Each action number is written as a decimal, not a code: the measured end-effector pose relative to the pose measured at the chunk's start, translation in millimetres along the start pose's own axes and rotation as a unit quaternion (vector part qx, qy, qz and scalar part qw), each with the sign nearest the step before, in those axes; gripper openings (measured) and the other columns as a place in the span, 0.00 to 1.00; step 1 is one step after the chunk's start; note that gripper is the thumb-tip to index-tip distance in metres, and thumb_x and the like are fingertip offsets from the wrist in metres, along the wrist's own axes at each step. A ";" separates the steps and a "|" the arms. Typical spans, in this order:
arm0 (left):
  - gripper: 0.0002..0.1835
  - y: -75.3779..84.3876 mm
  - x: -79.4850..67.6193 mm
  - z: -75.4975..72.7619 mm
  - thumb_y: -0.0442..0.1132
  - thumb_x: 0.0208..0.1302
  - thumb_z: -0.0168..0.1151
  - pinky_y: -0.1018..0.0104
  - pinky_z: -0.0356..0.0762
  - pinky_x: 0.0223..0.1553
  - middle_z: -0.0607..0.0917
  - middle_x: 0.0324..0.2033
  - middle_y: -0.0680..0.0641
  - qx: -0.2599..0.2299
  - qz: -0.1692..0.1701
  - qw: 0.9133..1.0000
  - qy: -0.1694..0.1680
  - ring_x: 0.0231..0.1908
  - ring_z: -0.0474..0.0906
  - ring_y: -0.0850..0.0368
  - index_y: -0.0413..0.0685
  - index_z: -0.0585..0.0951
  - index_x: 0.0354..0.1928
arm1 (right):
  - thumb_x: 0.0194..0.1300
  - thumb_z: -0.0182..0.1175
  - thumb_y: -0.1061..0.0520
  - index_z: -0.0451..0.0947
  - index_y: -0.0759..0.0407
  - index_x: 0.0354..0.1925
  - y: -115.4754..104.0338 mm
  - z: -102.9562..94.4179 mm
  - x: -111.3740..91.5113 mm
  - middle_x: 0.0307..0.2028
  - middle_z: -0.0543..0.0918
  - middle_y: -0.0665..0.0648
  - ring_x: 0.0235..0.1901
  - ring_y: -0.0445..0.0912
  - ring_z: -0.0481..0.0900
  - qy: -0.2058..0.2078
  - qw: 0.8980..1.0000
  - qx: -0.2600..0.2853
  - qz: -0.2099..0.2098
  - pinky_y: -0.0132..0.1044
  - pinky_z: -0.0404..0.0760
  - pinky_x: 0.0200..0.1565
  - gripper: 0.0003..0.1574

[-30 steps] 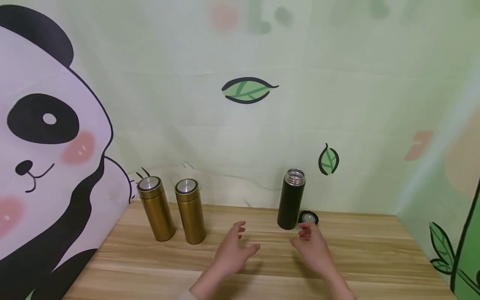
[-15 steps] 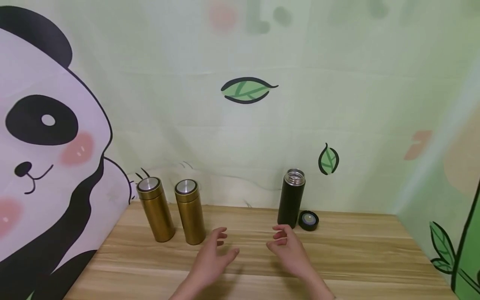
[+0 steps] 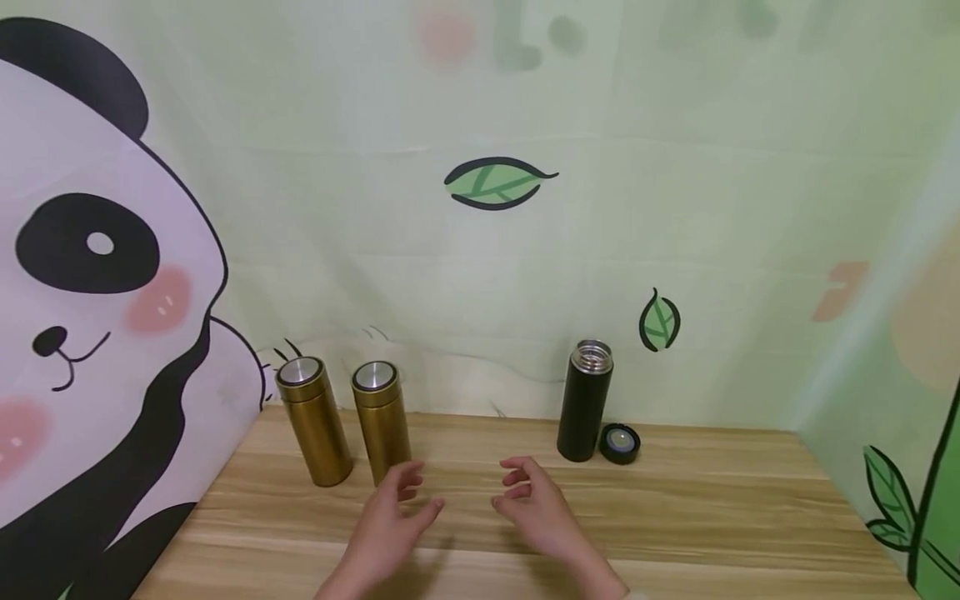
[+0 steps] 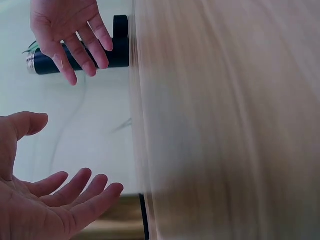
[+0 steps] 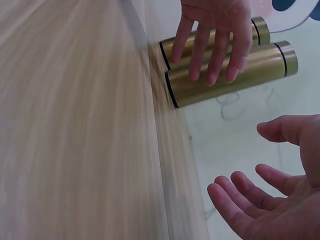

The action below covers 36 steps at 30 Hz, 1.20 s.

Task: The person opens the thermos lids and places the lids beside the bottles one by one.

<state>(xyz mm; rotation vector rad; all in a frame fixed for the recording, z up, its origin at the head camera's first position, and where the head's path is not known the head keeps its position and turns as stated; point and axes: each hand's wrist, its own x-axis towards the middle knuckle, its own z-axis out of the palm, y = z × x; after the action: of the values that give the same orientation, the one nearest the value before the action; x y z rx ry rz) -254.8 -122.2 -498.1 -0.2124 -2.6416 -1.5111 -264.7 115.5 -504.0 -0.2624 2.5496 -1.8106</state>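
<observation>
1. Here, over the wooden table (image 3: 712,517), the left hand (image 3: 390,521) was held with its thumb parted from loosely bent, spread fingers, its palm turned inward.
2. Right beyond those fingertips, the inner gold bottle (image 3: 382,421) was stood upright, its foot partly covered by the hand; whether it was touched could not be told.
3. Farther out to the left of that same hand, the outer gold bottle (image 3: 317,429) was stood upright too, just beside its twin, both topped with silver-faced caps.
4. And across from it, the right hand (image 3: 543,508) was held in near-mirror fashion, thumb and fingers spread, palm faced toward the left hand, a gap left between the two.
5. Beyond the right hand and off to its right, the black bottle (image 3: 583,415) was stood upright, its threaded metal neck exposed.
6. Just to the right of that bottle's foot, still farther from the right hand, the black lid (image 3: 620,443) was laid on the table.
</observation>
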 end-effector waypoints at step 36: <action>0.48 -14.7 44.0 -51.4 0.51 0.68 0.69 0.34 0.69 0.67 0.63 0.74 0.30 0.031 -0.046 0.995 0.079 0.70 0.66 0.29 0.36 0.54 0.77 | 0.68 0.62 0.63 0.54 0.56 0.81 -47.1 71.0 46.5 0.78 0.63 0.61 0.74 0.63 0.66 -0.139 0.987 -0.019 -0.076 0.61 0.70 0.69 0.49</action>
<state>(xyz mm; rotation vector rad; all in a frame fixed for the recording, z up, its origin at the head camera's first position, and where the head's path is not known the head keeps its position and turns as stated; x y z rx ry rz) -300.1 -170.6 -478.1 0.0327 -2.5990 -1.4047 -297.3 27.5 -479.3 -0.6774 2.4276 -1.6332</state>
